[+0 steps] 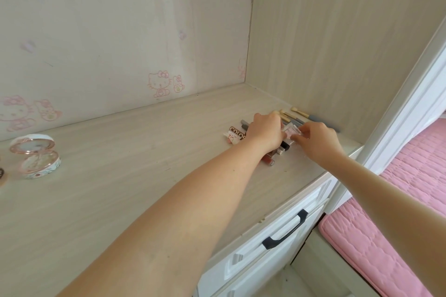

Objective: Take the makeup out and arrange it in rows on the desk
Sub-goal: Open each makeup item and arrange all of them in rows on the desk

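Note:
Several makeup items lie side by side at the desk's (135, 152) far right corner: lip tubes (270, 160), a brown tube with white lettering (237, 133) and gold-tipped brushes (298, 111). My left hand (265, 134) rests over the tubes and hides most of them. My right hand (318, 141) pinches a small clear case with pink inside (290, 130) just above the row, and my left fingers touch the same case. An open round pink compact (36, 155) stands far left on the desk.
The desk sits in a pale wood alcove, with a cartoon-cat back panel (161, 84) and a side wall (337, 43) right beside the brushes. Below the front edge is a white drawer with a black handle (286, 229). A pink quilted bed (398, 212) lies to the right.

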